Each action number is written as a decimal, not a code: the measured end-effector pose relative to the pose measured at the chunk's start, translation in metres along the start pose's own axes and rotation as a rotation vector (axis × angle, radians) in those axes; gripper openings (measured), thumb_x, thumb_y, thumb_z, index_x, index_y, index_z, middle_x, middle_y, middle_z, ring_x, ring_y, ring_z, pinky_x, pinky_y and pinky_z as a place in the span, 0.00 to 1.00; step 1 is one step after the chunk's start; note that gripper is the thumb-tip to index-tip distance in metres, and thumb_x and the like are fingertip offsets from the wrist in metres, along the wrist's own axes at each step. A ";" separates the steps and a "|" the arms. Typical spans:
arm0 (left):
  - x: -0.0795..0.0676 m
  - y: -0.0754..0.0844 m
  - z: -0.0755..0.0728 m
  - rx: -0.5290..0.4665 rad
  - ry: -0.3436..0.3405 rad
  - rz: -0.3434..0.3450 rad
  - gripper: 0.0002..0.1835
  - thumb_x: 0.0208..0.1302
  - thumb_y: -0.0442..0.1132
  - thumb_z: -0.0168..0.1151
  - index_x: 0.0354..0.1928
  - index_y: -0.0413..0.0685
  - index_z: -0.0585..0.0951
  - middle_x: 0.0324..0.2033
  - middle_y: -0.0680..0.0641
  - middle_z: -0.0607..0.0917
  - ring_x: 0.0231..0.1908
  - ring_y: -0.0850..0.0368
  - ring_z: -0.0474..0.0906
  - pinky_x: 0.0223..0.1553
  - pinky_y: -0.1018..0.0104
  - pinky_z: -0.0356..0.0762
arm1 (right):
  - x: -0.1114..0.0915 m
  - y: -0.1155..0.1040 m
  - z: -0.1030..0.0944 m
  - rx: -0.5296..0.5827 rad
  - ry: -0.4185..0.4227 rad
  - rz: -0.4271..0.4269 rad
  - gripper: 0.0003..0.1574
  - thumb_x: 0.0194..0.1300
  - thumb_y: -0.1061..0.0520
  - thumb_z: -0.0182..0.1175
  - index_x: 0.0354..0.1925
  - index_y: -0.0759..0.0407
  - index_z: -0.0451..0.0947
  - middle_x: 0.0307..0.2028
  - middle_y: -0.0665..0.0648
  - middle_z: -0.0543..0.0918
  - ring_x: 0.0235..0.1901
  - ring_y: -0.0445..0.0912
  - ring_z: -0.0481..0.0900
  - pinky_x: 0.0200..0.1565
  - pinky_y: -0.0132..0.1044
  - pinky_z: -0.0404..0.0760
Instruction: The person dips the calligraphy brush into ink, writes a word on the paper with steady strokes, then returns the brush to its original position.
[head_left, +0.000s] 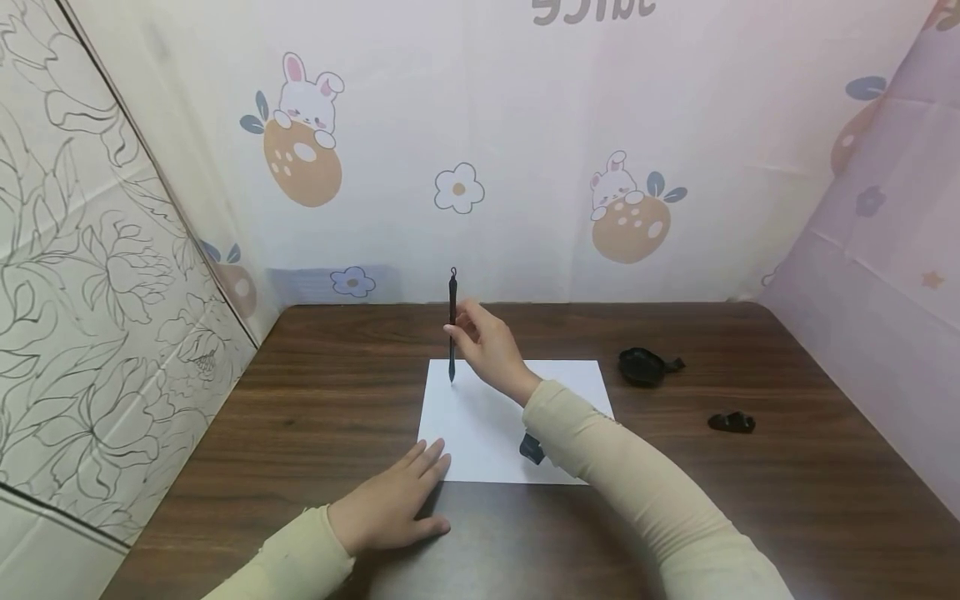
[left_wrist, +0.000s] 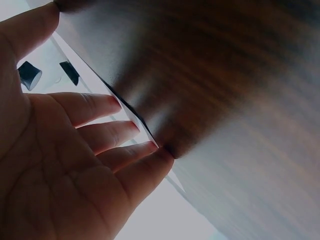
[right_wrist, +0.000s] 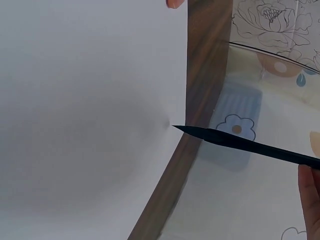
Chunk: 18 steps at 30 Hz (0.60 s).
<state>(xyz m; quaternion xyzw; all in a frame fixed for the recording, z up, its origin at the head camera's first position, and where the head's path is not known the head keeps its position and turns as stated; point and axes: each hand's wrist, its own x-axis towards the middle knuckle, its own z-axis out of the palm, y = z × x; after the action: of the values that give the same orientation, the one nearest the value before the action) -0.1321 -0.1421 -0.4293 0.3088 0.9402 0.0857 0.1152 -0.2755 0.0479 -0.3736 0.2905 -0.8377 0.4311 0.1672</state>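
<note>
Head | brush (head_left: pixel 452 310) near-vertical, tip down | right hand (head_left: pixel 489 343) pinching it | left hand (head_left: pixel 396 504), fingers apart

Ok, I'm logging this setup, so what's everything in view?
table: one, brown, lower centre
paper: one, white, on table
brush: one, black, above paper's far-left part
block: one, black, on paper, partly hidden
dish: one, black, right of paper
small piece: one, black, nearer than dish
backdrop: count unclear, pale, behind and right
floral wall: one, whitish, left
sleeves: two, cream, both arms
left grip: one, bare, near-left paper corner
right grip: one, bare, on brush
</note>
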 end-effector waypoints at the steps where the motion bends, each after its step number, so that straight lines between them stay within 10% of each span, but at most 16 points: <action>1: 0.000 0.000 0.000 0.000 -0.001 -0.001 0.43 0.63 0.60 0.61 0.73 0.42 0.63 0.75 0.40 0.59 0.73 0.38 0.56 0.69 0.45 0.65 | 0.000 0.000 0.000 -0.001 -0.002 0.002 0.14 0.71 0.56 0.58 0.53 0.56 0.71 0.40 0.57 0.82 0.38 0.47 0.84 0.40 0.39 0.86; 18: 0.000 0.001 -0.003 -0.012 -0.025 -0.007 0.43 0.63 0.60 0.61 0.73 0.42 0.63 0.75 0.40 0.58 0.73 0.38 0.56 0.69 0.45 0.64 | -0.004 -0.001 0.004 0.012 -0.033 0.045 0.15 0.70 0.57 0.59 0.53 0.54 0.71 0.40 0.57 0.82 0.38 0.47 0.83 0.40 0.39 0.86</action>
<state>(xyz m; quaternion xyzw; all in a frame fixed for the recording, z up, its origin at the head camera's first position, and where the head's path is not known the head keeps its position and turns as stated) -0.1325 -0.1417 -0.4264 0.3061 0.9392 0.0870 0.1293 -0.2715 0.0453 -0.3776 0.2798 -0.8440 0.4350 0.1417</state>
